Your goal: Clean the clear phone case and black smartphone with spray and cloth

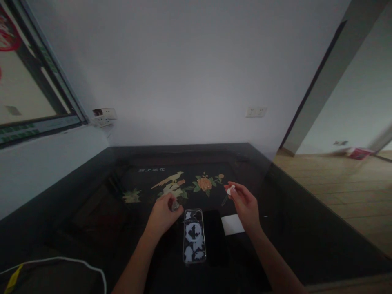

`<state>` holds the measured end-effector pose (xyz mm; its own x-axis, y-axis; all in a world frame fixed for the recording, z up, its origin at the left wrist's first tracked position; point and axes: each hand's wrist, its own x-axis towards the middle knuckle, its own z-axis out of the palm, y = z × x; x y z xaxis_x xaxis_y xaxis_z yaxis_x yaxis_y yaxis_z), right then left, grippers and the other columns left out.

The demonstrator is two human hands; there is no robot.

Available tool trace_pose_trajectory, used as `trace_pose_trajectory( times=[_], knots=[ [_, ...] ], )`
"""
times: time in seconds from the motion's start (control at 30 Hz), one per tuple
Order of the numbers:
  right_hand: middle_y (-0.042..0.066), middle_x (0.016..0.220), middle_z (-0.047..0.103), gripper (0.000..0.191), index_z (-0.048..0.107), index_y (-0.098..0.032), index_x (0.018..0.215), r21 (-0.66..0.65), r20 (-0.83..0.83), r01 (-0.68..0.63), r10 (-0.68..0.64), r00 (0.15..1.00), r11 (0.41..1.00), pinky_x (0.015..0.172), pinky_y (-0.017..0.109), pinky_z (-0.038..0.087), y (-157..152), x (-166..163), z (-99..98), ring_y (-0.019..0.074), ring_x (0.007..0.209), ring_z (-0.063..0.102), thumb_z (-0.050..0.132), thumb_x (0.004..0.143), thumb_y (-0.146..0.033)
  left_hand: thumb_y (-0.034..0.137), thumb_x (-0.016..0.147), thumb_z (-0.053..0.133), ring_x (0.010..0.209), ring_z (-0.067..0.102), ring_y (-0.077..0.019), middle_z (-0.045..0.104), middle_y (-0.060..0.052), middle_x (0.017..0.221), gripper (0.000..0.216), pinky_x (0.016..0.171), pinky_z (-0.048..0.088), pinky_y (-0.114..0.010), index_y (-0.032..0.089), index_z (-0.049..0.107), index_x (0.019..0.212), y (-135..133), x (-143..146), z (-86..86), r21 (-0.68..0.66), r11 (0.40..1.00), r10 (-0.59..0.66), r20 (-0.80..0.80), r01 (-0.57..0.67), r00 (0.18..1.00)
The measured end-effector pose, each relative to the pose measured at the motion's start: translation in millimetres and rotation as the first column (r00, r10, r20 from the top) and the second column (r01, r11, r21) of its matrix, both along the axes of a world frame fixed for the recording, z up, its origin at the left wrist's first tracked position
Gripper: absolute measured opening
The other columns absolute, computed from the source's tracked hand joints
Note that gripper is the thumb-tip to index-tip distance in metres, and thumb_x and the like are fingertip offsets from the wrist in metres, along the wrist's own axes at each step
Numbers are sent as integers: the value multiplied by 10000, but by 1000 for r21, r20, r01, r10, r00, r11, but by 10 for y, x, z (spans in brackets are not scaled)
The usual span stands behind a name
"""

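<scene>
Nearest the camera, at the lower left corner of the head view, a white cable (76, 261) curves over a dark bag (45, 277) that has a yellow strip on it. Beyond it, both forearms reach out over a black glossy tabletop (306, 228) inlaid with a bird and flowers (183, 185) and a short line of pale characters.

Between the two arms lies a clear phone case (194, 236) printed with white patches, set lengthwise, near end toward the camera. Just right of it, side by side, lies a dark phone (215, 234), face up and hard to tell from the tabletop. Right of the phone's far end rests a small white sheet (232, 224), flat on the surface.

The left hand (163, 214) hovers at the far left corner of the case, its grip closed on a small greyish object (175, 206) pinched at the fingertips; what the object is cannot be told. The right hand (245, 204) is raised above the white sheet, thumb and forefinger closed on a small white tab (230, 190), held well clear of the tabletop.

Farther off, a white wall carries a socket plate (256, 111) on the right and more sockets (104, 116) on the left, beside a dark-framed window (36, 94). To the right, a doorway opens onto a wooden floor (337, 183).
</scene>
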<state>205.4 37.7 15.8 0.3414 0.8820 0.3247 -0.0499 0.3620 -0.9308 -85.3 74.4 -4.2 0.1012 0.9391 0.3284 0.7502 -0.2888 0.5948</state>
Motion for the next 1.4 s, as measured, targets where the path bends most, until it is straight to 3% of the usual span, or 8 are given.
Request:
trace_pose_trajectory(
  times=[0.17,0.27,0.43,0.63,0.87,1.0,1.17,1.4],
  knots=[
    [104,1113,786,403,756,-239,1139,-34,36,21,-19,999,999,961,469,582,-147,151,-43,283,1024,741,782,830,-496,303,776,690,677,622,-162,622,31,727,157,651,445,-271,241,549,805,-23,-7,6,-38,999,-10,-22,9,1000],
    [108,1089,791,346,780,-231,1047,-68,79,12,-7,997,998,976,478,578,-207,196,-76,289,1023,743,794,815,-487,411,789,726,747,659,-188,670,10,828,237,671,465,-285,258,589,907,-53,-7,53,-51,999,3,-35,-5,999],
    [102,990,801,303,791,-230,905,-101,160,19,-3,987,995,857,436,623,-325,253,-124,277,904,751,822,767,-497,552,889,625,839,660,-211,665,-36,980,369,763,508,-332,248,589,1094,-74,-11,137,94,992,78,48,-82,996],
    [96,965,795,289,784,-230,894,-123,211,43,-17,977,992,811,397,611,-401,285,-174,265,883,735,792,795,-502,510,957,539,801,643,-197,647,-33,913,309,704,510,-308,226,604,1057,-76,-5,165,139,988,30,221,-62,975],
    [96,955,787,288,778,-217,898,-123,272,37,-2,962,992,801,379,588,-417,318,-236,257,878,720,751,842,-499,477,957,558,795,633,-187,645,-25,887,257,700,500,-300,227,616,971,-78,9,160,110,994,9,177,-29,984],
    [97,967,790,284,779,-223,897,-136,278,28,11,961,990,831,394,587,-410,325,-261,263,900,725,752,846,-500,488,952,567,830,645,-198,650,-36,921,271,747,522,-319,227,620,1001,-59,-9,134,77,996,-50,135,40,990],
    [122,1000,801,339,783,-211,926,-173,188,51,-18,982,984,831,416,612,-374,318,-310,280,903,748,801,790,-522,478,859,702,1060,636,-249,637,-78,1151,381,910,536,-384,242,608,1143,-47,-73,101,39,972,-234,80,231,969],
    [136,1036,802,390,777,-175,961,-148,237,109,-72,969,983,933,463,611,-305,279,-194,294,970,761,799,781,-520,217,771,699,1128,614,-262,617,-88,1210,470,997,498,-421,233,545,1215,-31,-155,32,-72,942,-325,57,329,944]
  ],
)
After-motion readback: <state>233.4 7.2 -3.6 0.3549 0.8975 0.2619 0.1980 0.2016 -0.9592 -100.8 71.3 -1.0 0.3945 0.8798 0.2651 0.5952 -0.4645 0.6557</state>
